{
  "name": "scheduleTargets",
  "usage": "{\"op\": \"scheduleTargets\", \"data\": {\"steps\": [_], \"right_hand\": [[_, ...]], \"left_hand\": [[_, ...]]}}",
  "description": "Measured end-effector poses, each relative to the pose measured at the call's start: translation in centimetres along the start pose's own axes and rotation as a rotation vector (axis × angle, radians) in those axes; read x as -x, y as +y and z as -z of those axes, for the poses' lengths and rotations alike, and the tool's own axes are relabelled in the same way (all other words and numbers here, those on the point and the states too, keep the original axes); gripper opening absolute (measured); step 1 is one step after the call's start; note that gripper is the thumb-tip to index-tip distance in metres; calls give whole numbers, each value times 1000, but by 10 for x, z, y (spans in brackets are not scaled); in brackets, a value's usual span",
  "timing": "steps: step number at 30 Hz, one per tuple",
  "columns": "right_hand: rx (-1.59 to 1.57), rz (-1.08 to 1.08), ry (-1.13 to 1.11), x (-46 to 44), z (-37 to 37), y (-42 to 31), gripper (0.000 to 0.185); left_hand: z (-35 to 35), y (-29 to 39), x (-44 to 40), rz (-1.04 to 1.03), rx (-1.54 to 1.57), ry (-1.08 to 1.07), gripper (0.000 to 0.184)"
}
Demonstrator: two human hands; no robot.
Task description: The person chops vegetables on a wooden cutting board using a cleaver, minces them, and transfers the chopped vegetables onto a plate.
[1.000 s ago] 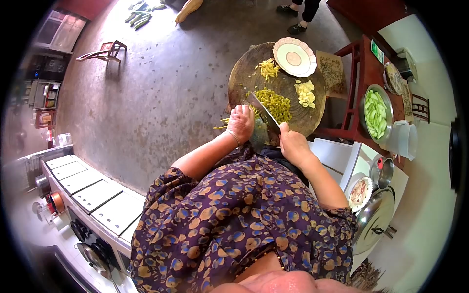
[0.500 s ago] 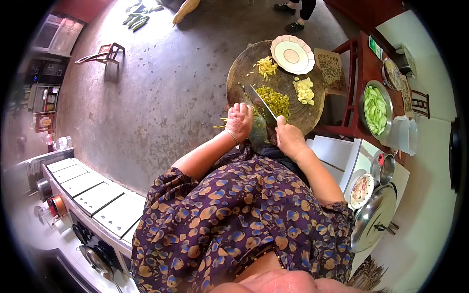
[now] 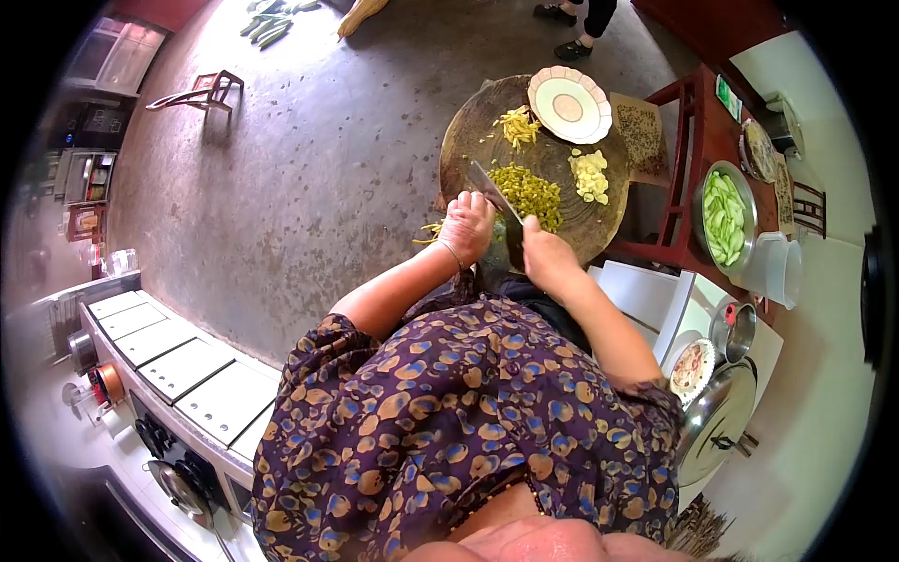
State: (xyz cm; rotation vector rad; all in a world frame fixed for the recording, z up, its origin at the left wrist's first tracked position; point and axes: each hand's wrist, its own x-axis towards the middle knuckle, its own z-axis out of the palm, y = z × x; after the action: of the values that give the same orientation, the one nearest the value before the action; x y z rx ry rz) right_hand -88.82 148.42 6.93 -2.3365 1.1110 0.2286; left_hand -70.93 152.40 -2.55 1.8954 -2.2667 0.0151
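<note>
"Looking down at the round wooden board, what did you make out in the right hand?"

"A knife. The fingers were wrapped closely round the handle, hiding it, and the blade slanted away from the body, up and to the left."

"Was its edge down on the wood?"

"I couldn't tell from that angle. It ran between the left hand and a heap of chopped green pieces, with its tip just beyond the left fingertips."

"And the left hand's grip?"

"Its fingers were bent and held together at the near left part of the board. Yellow-green stems poked out past its outer side, but the palm was hidden, so I couldn't tell how tightly it had closed on them."

"Where did the heap lie?"

"Around the middle of the board, right beside the blade. Beyond it lay some yellow strips, and to its right a pile of pale yellow bits."

"Anything else on the wood?"

"A pink-rimmed plate, at the far edge. Off to the right, a metal bowl of light green slices stood on a red table."
</note>
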Motion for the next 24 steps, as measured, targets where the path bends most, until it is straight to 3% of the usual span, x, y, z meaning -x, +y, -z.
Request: {"op": "scheduleTargets", "data": {"steps": [8, 12, 16, 17, 21, 24], "right_hand": [[-34, 7, 165, 6, -15, 16, 21], [-7, -10, 161, 27, 5, 9, 19], [-27, 18, 119, 30, 1, 12, 18], [-17, 27, 110, 30, -2, 13, 18], [31, 3, 0, 27, 4, 7, 21], [52, -29, -65, 21, 12, -1, 24]], "left_hand": [[-9, -2, -3, 49, 5, 89, 30], [-5, -1, -13, 118, 21, -33, 31], [8, -1, -3, 176, 2, 46, 56], [15, 0, -2, 199, 6, -18, 68], [4, 1, 3, 121, -85, -179, 57], [4, 4, 5, 69, -132, -128, 40]]}}
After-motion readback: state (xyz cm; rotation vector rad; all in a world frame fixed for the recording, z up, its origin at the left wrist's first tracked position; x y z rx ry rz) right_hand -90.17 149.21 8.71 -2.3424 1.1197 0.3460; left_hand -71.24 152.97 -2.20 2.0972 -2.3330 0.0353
